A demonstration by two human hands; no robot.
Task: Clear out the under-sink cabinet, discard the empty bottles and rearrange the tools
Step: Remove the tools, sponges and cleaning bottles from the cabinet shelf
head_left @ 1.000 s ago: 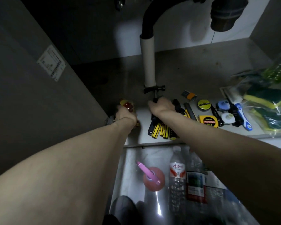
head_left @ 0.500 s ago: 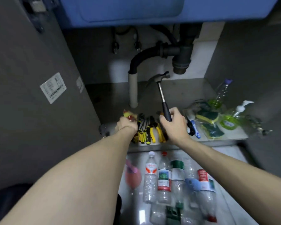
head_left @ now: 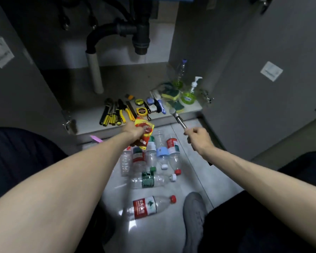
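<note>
My left hand grips a red and yellow packet just in front of the cabinet's front edge, above the bottles. My right hand is closed on the handle of a hammer, whose metal head points toward the cabinet's right front. Yellow-and-black tools lie in a row on the cabinet floor, beside a yellow tape measure. Several empty plastic bottles lie on the tiled floor in front of the cabinet; one with a red label lies nearest me.
A white drain pipe rises from the cabinet floor under the black trap. Sponges, a green soap dispenser and a clear bottle crowd the cabinet's right side. Both doors stand open. My grey shoe rests at the lower middle.
Both hands have pulled back out of the cabinet. The right one lifted the hammer from the tool row and swung it right; the left one brought the packet out over the bottles.
</note>
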